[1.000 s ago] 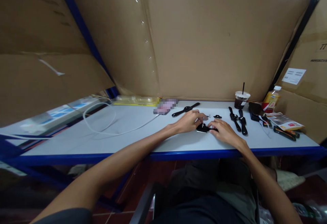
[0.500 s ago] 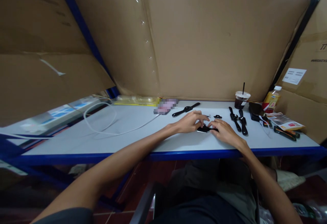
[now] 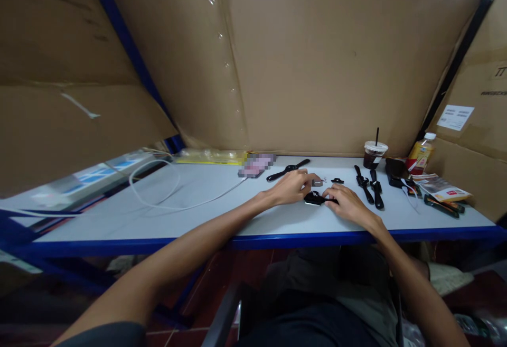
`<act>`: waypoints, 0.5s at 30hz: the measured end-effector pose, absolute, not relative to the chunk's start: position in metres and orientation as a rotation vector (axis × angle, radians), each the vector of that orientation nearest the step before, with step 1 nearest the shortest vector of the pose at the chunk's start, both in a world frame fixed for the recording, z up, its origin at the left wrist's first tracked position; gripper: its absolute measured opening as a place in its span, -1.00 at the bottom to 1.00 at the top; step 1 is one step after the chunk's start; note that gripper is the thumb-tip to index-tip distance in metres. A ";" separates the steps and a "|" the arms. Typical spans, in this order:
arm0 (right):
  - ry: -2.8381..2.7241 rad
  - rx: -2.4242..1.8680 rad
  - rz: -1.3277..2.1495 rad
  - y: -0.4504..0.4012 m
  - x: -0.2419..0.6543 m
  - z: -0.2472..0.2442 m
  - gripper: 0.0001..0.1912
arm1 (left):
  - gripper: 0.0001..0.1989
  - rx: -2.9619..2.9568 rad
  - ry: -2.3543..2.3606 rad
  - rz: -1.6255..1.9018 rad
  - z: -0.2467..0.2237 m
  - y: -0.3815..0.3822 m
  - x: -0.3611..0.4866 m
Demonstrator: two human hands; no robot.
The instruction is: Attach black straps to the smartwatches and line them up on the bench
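My right hand (image 3: 344, 202) is closed on one handle of a black spokeshave (image 3: 314, 197), which lies on the table with a bright metal edge facing me. My left hand (image 3: 296, 186) is just behind the spokeshave, its fingers pinching a small flat grey blade (image 3: 317, 183). Tiny bright parts (image 3: 325, 179) lie near those fingertips. A small black cap piece (image 3: 337, 180) rests behind my right hand. One more spokeshave (image 3: 291, 168) lies behind my left hand, and a pair of black spokeshaves (image 3: 364, 184) sits to the right.
A drink cup with a straw (image 3: 375, 154), a juice bottle (image 3: 422, 152), a black case (image 3: 396, 171) and packets (image 3: 443, 187) stand at the right. A phone (image 3: 256, 166) with a white cable (image 3: 198, 204) lies left of centre. Cardboard (image 3: 309, 72) walls the table's back.
My left hand has lifted off the spokeshave and drawn slightly back and away, with the grey blade now showing at its fingertips. My right hand stays on the handle.
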State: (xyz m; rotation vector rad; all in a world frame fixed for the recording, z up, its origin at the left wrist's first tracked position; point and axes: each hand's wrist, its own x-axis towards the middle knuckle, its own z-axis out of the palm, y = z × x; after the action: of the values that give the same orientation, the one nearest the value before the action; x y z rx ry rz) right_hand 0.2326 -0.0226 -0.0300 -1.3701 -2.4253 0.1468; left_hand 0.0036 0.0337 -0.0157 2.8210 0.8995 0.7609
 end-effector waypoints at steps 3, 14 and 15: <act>-2.429 -1.368 0.145 -0.023 0.233 -0.030 -0.82 | -0.48 2.799 0.876 0.695 -0.014 0.032 0.003; -2.450 -1.386 0.110 -0.024 0.231 -0.028 -0.85 | -0.48 2.774 0.754 0.680 -0.013 0.027 0.007; -2.451 -1.385 0.105 -0.024 0.232 -0.028 -0.85 | -0.47 2.772 0.745 0.678 -0.013 0.028 0.006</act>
State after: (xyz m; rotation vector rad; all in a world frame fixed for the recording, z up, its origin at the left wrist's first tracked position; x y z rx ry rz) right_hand 0.2315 -0.0240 -0.0282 -1.3852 -2.4506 0.1051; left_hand 0.0064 0.0278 -0.0129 2.7717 0.7445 0.6785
